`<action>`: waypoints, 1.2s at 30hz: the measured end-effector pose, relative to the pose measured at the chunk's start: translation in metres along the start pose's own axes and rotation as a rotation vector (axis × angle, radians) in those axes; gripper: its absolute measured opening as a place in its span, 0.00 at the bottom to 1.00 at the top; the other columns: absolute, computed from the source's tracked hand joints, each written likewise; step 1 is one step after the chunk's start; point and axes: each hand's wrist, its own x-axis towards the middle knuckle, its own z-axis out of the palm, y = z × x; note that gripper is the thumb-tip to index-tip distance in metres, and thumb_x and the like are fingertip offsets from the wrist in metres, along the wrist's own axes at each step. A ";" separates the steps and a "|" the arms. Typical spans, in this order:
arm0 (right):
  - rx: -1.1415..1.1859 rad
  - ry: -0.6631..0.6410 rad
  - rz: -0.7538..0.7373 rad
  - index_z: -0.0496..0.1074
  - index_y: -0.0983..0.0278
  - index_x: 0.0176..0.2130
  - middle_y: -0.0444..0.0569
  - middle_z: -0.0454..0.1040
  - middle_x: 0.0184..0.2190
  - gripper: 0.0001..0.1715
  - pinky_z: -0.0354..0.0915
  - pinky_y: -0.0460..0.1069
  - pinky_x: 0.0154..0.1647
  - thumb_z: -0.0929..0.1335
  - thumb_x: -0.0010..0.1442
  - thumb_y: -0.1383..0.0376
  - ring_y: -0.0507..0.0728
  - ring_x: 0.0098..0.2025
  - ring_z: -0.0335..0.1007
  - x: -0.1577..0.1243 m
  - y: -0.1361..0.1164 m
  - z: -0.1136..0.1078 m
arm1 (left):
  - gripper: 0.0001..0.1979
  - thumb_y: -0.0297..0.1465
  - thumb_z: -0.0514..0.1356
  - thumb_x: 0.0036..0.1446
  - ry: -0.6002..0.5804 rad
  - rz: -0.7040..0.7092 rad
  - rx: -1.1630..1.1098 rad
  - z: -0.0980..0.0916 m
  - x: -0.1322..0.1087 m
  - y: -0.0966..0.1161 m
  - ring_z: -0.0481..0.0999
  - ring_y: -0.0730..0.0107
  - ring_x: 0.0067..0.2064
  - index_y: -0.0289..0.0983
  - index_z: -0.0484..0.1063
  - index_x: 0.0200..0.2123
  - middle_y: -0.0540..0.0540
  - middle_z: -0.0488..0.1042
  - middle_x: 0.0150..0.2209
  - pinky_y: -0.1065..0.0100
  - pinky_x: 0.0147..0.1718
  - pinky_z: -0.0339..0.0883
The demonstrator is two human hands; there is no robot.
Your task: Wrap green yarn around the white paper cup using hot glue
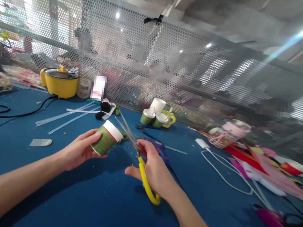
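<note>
My left hand (pixel 82 147) is closed around a green paper cup (pixel 106 141) with a white upper band and a thin red line; the cup tilts to the right. In my right hand (pixel 153 165) is a pair of scissors (pixel 142 167) with yellow handles, its blades parted and pointing up-left toward the cup without clearly touching it. Behind my right hand lies a blue glue gun (pixel 160 149), partly hidden. Two small green cups (pixel 147 116) and a white cup (pixel 158 105) stand farther back.
A yellow electric pot (pixel 61 84) and a jar (pixel 84 88) stand at the back left. Clear glue sticks (pixel 64 115) lie before them. A white charger cable (pixel 224 174), coloured sheets (pixel 266 166) and a purple object (pixel 278 226) are at right. A perforated metal screen (pixel 131 52) closes the back.
</note>
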 end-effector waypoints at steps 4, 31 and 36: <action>-0.142 0.002 -0.023 0.63 0.62 0.46 0.52 0.67 0.39 0.36 0.65 0.58 0.43 0.75 0.39 0.54 0.62 0.42 0.67 -0.005 0.002 0.005 | 0.19 0.37 0.63 0.53 0.007 -0.014 0.004 -0.001 0.000 -0.003 0.78 0.60 0.37 0.36 0.69 0.46 0.40 0.76 0.40 0.61 0.38 0.73; -0.186 0.093 -0.101 0.71 0.65 0.45 0.49 0.69 0.27 0.27 0.65 0.49 0.28 0.67 0.52 0.50 0.55 0.27 0.64 -0.017 -0.001 0.009 | 0.18 0.37 0.61 0.55 -0.068 -0.040 0.038 -0.007 0.001 -0.003 0.77 0.62 0.35 0.35 0.68 0.47 0.40 0.75 0.40 0.63 0.36 0.74; -0.190 0.111 -0.136 0.72 0.64 0.43 0.45 0.65 0.23 0.25 0.64 0.48 0.27 0.67 0.53 0.50 0.53 0.23 0.62 -0.018 0.000 0.009 | 0.19 0.38 0.62 0.54 -0.058 -0.044 0.046 -0.007 0.002 -0.001 0.77 0.62 0.34 0.33 0.69 0.46 0.40 0.75 0.39 0.64 0.34 0.74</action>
